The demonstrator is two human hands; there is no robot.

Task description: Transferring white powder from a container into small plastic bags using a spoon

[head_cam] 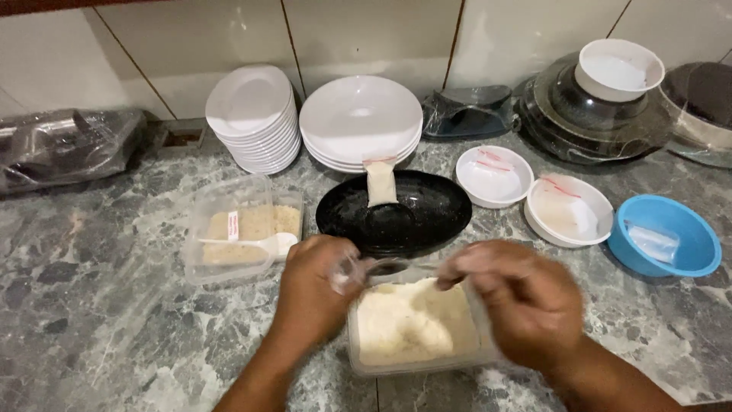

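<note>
Two hands hover over a grey marble tabletop [91,305], and it's pretty crowded. At 12 o'clock sit stacks of white plates [360,122], then a black oval dish [427,217] with a small filled packet [380,183] lying on it. At 6 o'clock, right under the hands, is a clear tub of pale crumbs [412,324]. Left hand [311,286] and right hand [518,301] each pinch an end of a small clear bag [381,268] stretched between them, blurry though. Looks like the bag-opening step to me; filling it would need one grip freed for the white spoon [267,244] in the 10 o'clock tub [229,229].
</note>
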